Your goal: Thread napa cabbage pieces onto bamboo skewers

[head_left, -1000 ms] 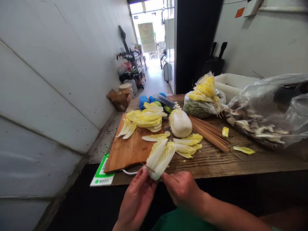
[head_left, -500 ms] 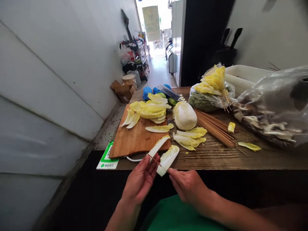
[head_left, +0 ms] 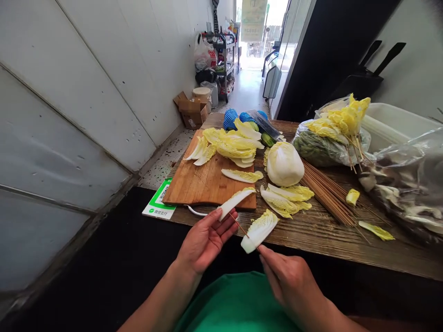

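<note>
My left hand (head_left: 209, 237), palm up, pinches a pale napa cabbage leaf (head_left: 238, 199) between thumb and fingers. In my right hand (head_left: 285, 272) is a thin wooden skewer (head_left: 238, 224), gripped near its end. A second cabbage leaf (head_left: 261, 229) is threaded on the skewer close to my right fingertips. The skewer's far end reaches toward the leaf in my left hand; I cannot tell whether it touches. Just beyond, more leaves (head_left: 285, 200) lie on the wooden table, and a single leaf (head_left: 242, 176) rests on the cutting board (head_left: 197, 184).
A cabbage head (head_left: 285, 163) sits beside a bundle of skewers (head_left: 325, 191). Leaves are piled (head_left: 231, 143) at the board's back, near a knife (head_left: 265, 124). Skewered leaves (head_left: 341, 122) lie on a bag of greens (head_left: 311, 147). A plastic bag of mushrooms (head_left: 398, 184) stands right.
My view has turned, shifting the scene. The skewer tip now stands farther from my left thumb, and my right hand with the threaded leaf has moved away from my left hand.
</note>
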The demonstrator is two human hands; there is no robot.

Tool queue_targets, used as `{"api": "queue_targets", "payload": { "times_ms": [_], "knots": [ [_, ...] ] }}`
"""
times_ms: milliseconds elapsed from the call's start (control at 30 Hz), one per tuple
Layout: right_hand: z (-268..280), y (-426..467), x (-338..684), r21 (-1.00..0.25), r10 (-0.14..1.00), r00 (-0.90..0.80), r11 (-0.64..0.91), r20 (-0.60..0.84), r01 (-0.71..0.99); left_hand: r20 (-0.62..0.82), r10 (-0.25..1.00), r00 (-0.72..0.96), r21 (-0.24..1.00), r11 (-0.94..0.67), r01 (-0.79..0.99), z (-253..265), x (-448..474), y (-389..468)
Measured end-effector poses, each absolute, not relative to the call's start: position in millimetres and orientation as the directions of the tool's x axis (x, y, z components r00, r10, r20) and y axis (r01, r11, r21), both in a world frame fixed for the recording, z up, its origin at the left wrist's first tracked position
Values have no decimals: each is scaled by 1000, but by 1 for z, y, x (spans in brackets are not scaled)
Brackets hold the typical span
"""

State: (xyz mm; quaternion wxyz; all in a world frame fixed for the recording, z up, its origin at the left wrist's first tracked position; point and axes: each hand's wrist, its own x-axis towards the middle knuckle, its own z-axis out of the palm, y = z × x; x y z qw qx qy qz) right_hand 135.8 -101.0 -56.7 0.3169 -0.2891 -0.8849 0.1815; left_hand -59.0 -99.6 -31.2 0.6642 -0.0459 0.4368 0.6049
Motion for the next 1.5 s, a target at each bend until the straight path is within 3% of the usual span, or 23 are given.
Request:
{"api": "queue_targets", "payload": {
  "times_ms": [1067,1500],
  "knots": [
    [-56,-101,135,-553,639,-653,741,406,381,-642,762,-82,436,276,-857,-32,-60,-95],
    [-57,-101,135,-511,614,-646,773,454,375,-642,762,-87,443,275,-853,-33,-60,-96]
  ]
}}
